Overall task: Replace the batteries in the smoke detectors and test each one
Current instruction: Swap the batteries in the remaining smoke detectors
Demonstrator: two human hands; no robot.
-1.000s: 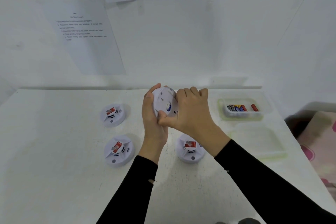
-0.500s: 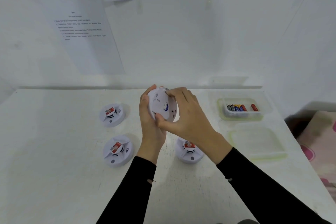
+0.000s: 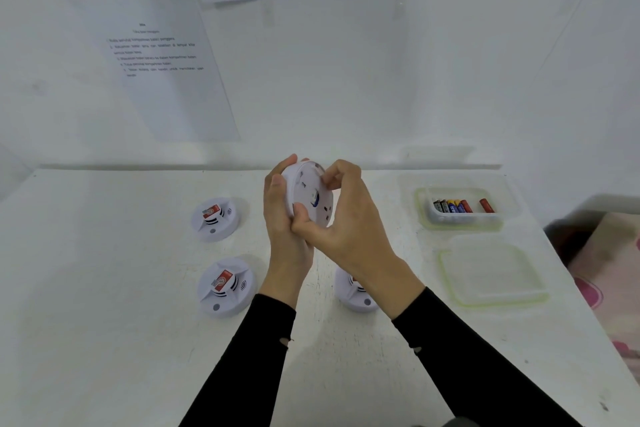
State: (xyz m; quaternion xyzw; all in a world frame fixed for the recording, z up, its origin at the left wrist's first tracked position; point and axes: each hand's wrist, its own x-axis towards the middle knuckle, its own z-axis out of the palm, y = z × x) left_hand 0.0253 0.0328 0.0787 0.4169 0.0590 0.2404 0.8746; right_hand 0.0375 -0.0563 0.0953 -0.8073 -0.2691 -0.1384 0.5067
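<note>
I hold a round white smoke detector [image 3: 308, 196] upright above the table, its back side toward me, with a blue part showing in its middle. My left hand [image 3: 282, 222] cups its left rim from behind. My right hand [image 3: 341, 218] grips it too, thumb on the lower edge and fingertips on the upper right rim. Three more white detectors lie on the table: one at the far left [image 3: 214, 218], one at the near left [image 3: 225, 286], and one [image 3: 353, 295] mostly hidden under my right wrist. The two on the left carry red labels.
A clear tub [image 3: 464, 218] with several batteries stands at the right. Its clear lid [image 3: 491, 270] lies just in front of it. The table's right edge [image 3: 568, 288] drops off beside a patterned cloth. Printed sheets hang on the wall behind.
My right hand has turned around the held detector, its fingers shifting from the top to the upper right rim. The detector has tilted more edge-on. The other detectors have not moved.
</note>
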